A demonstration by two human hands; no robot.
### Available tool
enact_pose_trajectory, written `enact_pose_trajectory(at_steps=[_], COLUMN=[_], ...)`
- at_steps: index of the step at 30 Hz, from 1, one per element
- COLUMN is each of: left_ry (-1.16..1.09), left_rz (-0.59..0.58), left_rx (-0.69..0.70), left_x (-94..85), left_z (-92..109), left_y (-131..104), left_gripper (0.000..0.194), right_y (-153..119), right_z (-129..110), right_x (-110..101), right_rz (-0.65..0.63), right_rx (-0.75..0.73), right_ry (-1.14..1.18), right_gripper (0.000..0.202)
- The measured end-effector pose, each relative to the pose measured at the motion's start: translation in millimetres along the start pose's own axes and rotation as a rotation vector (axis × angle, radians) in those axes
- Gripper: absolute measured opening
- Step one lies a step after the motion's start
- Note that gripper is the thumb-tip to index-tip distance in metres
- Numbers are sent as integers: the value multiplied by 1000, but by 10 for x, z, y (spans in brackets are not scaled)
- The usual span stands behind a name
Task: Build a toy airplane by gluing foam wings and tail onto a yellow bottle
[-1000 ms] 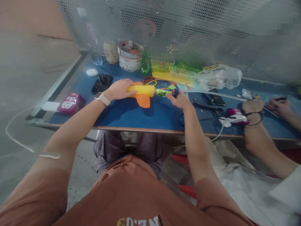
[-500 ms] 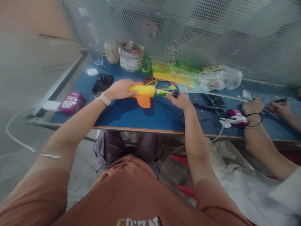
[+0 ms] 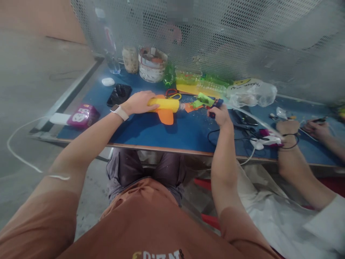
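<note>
A yellow cylinder [image 3: 168, 105] with orange fins [image 3: 165, 116] lies sideways over the blue table. My left hand [image 3: 141, 102] is wrapped round its left end. Orange and green scraps [image 3: 203, 99] are at its right end, beside a clear bottle neck. My right hand [image 3: 221, 114] is closed on a dark blue tool [image 3: 215, 107], from which a whitish cord runs off to the right. The tool's tip is hidden among the scraps. Orange and yellow scissor handles [image 3: 173, 94] rest just behind the cylinder.
A black phone [image 3: 119, 95] and a purple power socket [image 3: 83, 116] lie left. A white tub [image 3: 152, 64], bottles and a plastic bag [image 3: 252, 92] line the mesh panel. Another person's hands [image 3: 288, 126] work at the right, near black cables.
My right hand has moved right with the blue tool, away from the cylinder. The scraps at the cylinder's end now show more, with orange ones uncovered. My left hand stays on the cylinder.
</note>
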State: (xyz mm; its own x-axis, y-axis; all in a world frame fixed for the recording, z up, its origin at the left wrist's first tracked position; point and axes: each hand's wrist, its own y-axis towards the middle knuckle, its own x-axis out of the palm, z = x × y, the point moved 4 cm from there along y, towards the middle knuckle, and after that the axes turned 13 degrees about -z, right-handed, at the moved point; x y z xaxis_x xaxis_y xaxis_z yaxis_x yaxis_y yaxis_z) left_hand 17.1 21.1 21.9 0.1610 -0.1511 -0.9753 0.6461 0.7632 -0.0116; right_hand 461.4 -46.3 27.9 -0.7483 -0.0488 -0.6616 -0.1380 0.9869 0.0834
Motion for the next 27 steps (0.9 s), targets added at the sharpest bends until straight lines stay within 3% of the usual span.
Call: enact_pose_trajectory(at_steps=[4, 11, 17, 21, 27], left_ry=[-1, -46, -101, -43, 33], left_rz=[5, 51, 171, 116, -4], left_rx=[17, 45, -138, -161, -138], left_x=[14, -32, -123, -102, -12], left_z=[11, 26, -291, -470, -481], left_y=[1, -38, -28, -17, -5], left_gripper=[62, 66, 52, 50, 50], right_y=[89, 212, 244, 248, 314], right_z=[104, 285, 262, 226, 262], right_x=[-48, 66, 117, 134, 69], right_rz=[136, 0, -64, -43, -153], right_rx=[24, 5, 10, 10, 64], right_ry=[-209, -295, -313, -345, -429], right_gripper=[27, 38, 34, 32, 40])
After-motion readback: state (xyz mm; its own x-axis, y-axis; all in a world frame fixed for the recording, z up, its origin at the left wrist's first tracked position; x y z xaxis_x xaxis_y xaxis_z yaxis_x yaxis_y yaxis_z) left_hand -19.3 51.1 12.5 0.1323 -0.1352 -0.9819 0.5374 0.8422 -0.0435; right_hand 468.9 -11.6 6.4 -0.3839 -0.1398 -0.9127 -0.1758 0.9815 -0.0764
